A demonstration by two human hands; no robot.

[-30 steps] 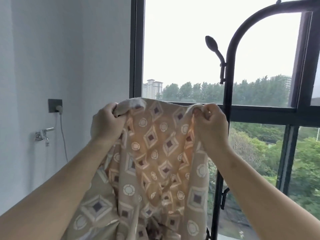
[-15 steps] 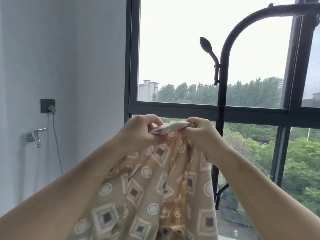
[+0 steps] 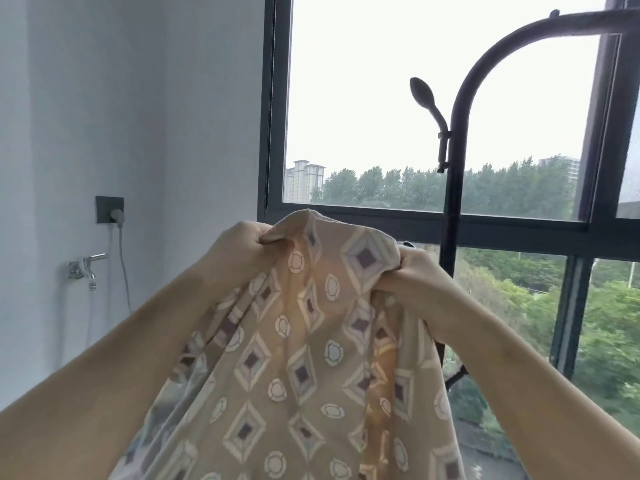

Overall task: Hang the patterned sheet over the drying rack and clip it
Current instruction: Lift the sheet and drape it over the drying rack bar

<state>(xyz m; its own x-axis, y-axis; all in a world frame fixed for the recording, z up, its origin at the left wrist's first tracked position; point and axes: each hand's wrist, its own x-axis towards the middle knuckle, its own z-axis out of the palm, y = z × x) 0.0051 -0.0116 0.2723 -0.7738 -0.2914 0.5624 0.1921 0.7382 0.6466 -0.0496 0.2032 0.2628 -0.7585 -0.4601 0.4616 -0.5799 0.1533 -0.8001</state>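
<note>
The patterned sheet [image 3: 304,341] is tan with diamond and circle motifs and hangs down in front of me. My left hand [image 3: 239,251] grips its top edge on the left. My right hand [image 3: 415,275] grips the top edge on the right, a hand's width away. The fabric bulges up between the two hands. The black drying rack [image 3: 453,188] stands behind and to the right, its post rising into a curved top bar that runs off the right edge. The sheet does not touch the rack. No clip is in view.
A large black-framed window [image 3: 273,133] fills the background. A hook arm with a spoon-shaped tip [image 3: 424,95] juts from the rack's post. On the white wall at left are a socket with a plug [image 3: 110,211] and a metal tap [image 3: 86,266].
My hands had come together over the bunched top edge half a second ago. They have now spread apart again, and the sheet's top edge is stretched wider between them.
</note>
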